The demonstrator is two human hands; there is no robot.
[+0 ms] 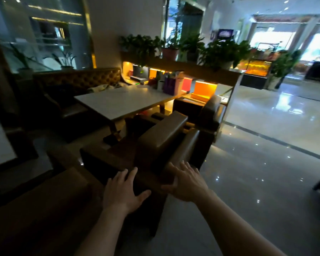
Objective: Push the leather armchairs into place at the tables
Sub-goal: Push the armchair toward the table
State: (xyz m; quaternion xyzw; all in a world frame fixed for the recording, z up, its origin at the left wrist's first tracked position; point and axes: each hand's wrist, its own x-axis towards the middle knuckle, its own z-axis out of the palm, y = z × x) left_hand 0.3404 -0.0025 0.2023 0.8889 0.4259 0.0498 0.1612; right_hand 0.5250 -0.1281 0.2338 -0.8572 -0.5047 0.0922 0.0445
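Armchair (pixel 155 143) in brown leather stands before you, its seat facing the white desk (pixel 122 102). A second armchair (pixel 205 111) sits just beyond; a tufted sofa (pixel 78 80) lines the far side. Your left hand (pixel 124 191) and right hand (pixel 187 182), fingers spread, press flat against its back, gripping nothing.

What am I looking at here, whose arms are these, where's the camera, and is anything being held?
This is one picture from a wide-angle camera worn on a person's head, looking forward and down. The bare arms are that person's own. The left hand and right hand are spread open against the back of a brown leather armchair, gripping nothing. The chair faces a white-topped table that looks mostly bare. A second armchair stands further along, with a tufted sofa opposite and potted plants above a lit shelf.
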